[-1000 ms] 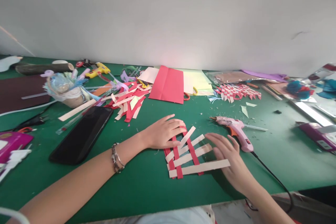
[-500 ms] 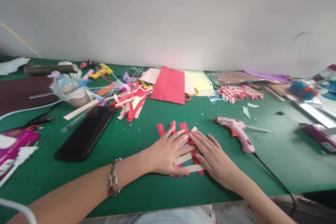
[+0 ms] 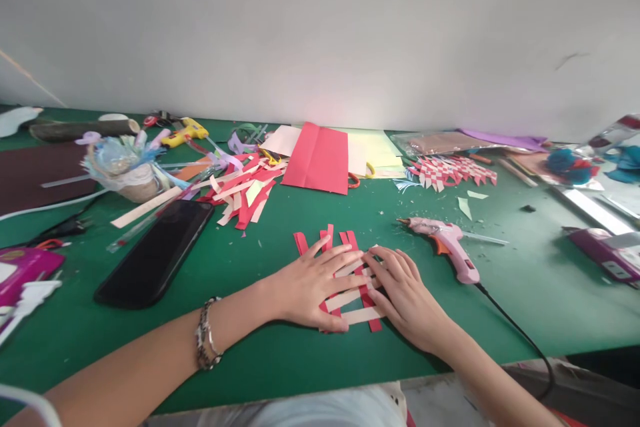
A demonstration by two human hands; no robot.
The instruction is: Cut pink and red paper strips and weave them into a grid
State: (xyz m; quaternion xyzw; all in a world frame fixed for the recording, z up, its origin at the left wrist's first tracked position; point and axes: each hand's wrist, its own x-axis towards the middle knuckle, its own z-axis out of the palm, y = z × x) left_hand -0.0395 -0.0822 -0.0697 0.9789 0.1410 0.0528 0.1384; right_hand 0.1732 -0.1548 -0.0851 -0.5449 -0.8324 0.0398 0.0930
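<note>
Red paper strips (image 3: 374,324) lie lengthwise on the green table, with pale cream paper strips (image 3: 361,315) crossing them in a loose weave. Spread flat over the left part of this weave is my left hand (image 3: 310,290), fingers apart and pressing down; it hides much of the strips. My right hand (image 3: 413,303) rests at the right ends of the cream strips, fingers slightly bent and thumb apart, fingertips touching the strip ends. The upper ends of the red strips stick out beyond my left fingers.
A pink glue gun (image 3: 450,240) with a black cord lies to the right. A black phone (image 3: 157,253) lies left. Behind are a pile of cut strips (image 3: 247,193), a folded red sheet (image 3: 317,160) over scissors, and a checkered woven paper piece (image 3: 453,172). A grey wall (image 3: 320,33) stands behind.
My right fingers have bent and drawn back slightly along the strip ends. My left hand stays spread on the weave. The whole view has shifted a little.
</note>
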